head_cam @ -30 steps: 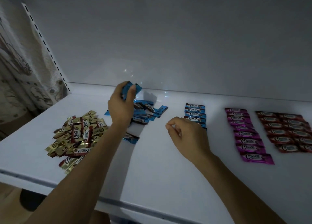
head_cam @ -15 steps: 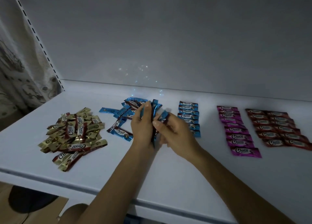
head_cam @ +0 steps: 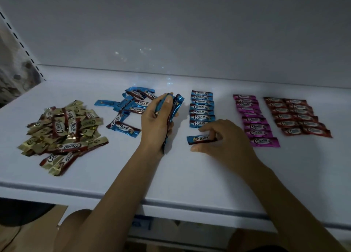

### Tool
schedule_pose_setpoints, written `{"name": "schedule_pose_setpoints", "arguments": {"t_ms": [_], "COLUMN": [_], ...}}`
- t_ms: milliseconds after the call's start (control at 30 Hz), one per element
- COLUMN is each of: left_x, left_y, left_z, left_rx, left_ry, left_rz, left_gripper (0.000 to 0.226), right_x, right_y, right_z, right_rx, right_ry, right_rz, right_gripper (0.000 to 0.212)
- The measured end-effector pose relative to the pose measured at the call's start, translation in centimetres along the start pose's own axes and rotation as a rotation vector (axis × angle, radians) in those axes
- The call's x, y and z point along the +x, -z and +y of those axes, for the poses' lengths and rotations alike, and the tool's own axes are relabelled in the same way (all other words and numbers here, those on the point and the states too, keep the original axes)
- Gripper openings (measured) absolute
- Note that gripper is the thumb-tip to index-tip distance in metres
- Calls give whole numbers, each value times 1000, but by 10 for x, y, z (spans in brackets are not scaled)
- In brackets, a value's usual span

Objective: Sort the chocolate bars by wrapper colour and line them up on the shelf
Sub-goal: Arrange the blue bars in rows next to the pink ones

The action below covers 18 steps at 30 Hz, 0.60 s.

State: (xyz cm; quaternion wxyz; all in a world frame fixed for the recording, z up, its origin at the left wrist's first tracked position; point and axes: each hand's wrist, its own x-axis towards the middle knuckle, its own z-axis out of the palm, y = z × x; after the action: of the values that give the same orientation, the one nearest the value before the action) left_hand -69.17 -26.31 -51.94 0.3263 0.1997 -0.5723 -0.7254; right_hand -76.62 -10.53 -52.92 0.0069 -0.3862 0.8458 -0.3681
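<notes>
Blue bar (head_cam: 197, 139) now on shelf (head_cam: 114, 175) under right fingers (head_cam: 206, 128).

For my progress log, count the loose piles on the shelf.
2: gold pile at far left, blue pile just right of it. The left hand grips more blue bars.

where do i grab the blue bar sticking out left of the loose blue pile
Pinch the blue bar across its narrow width near its left end, coming from above and the left. It lies flat, lengthwise left to right, that end free on the shelf, its right end at the pile.
</notes>
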Motion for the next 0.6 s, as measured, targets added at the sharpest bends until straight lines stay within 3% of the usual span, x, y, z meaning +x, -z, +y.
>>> {"name": "schedule_pose_setpoints", "arguments": {"t_ms": [100,267,433,533,600], "left_x": [2,3,2,0,-2], "left_y": [-3,-7,-6,-5,-3], "left_z": [-2,-4,-3,-3,-3], "left_rx": [34,87,61,62,69], "left_ry": [-11,-41,-35,-40,-49], "left_rz": [2,-26,-23,-28,-27], "left_gripper": [20,23,20,20,18], "right_x": [3,3,5,1,-1], "right_y": [2,1,-1,-2,-3], "right_z": [4,12,7,4,5], "right_rx": [43,-111,-216,-106,9], "right_ry": [-9,79,124,96,63], "right_rz": [19,-2,-7,46,66], "right_gripper": [43,25,36,46,35]}}
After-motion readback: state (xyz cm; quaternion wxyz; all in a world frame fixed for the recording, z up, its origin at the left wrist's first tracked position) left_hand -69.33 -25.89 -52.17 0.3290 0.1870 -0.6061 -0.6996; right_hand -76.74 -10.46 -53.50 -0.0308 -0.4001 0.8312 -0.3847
